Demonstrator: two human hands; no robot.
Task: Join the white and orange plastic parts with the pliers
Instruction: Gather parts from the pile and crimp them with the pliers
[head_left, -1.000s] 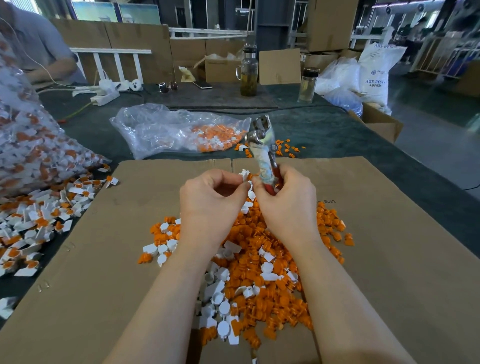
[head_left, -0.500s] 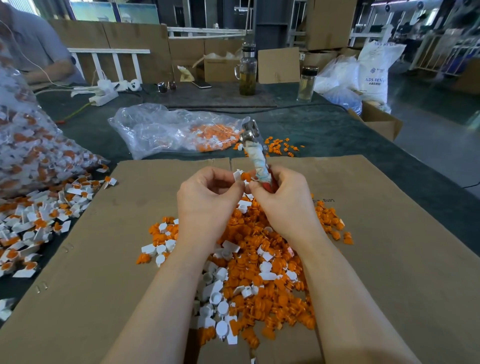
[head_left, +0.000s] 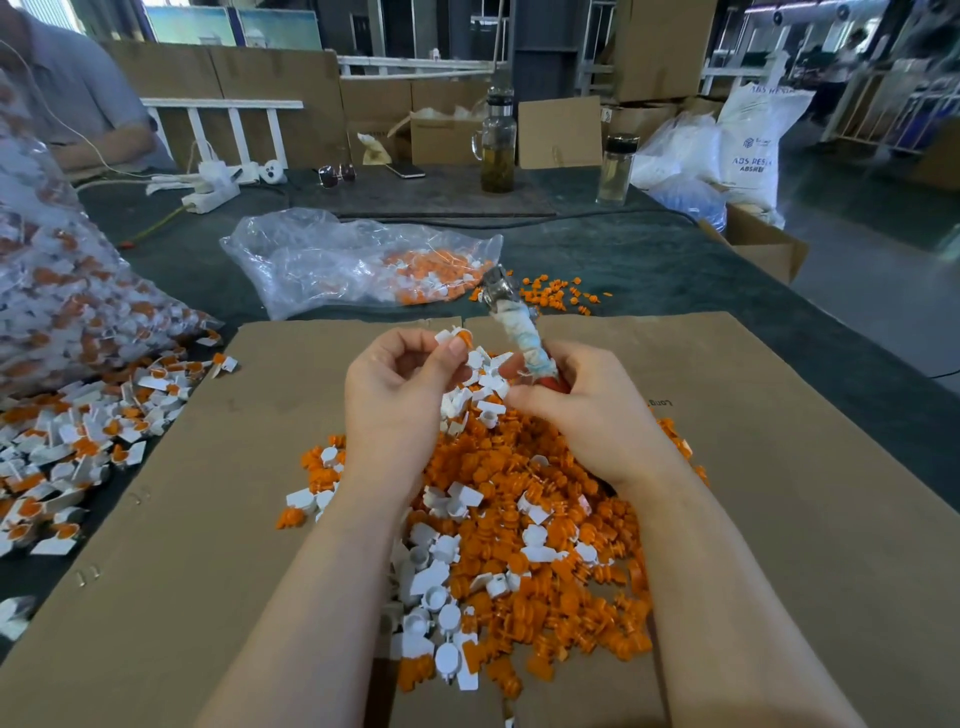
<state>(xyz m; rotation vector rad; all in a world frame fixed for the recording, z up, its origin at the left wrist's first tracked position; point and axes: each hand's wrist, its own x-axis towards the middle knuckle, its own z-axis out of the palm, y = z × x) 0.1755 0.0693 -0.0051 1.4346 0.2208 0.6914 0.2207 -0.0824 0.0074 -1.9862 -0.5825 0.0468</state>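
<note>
My left hand pinches one white part with an orange part between thumb and fingertips, held just above the far edge of the loose pile. Can't tell if the orange piece is fully seated in the white one. My right hand is wrapped round the taped handles of the pliers, head pointing up and away from me; can't tell how the jaws stand, and nothing shows in them. Pliers and the pinched pair are near but apart, so this one looks not yet pressed.

Progress, my read: lots done, lots left. Joined white-and-orange pieces lie spread on the left, spilling off the cardboard edge, next to a full clear bag at far left that looks to hold more of the same. The pile between my arms is mostly orange with fewer whites, all loose. Another clear bag sits beyond the cardboard, partly emptied, with a small scatter of orange parts to its right.

Surface: flat brown cardboard sheet laid on a dark green table. Far side of the table: power strip, sunglasses, phone, glass jug of tea, a smaller bottle. Another person sits far left. Room looks like a workshop or warehouse: cartons stacked behind, white resin sacks far right.
</note>
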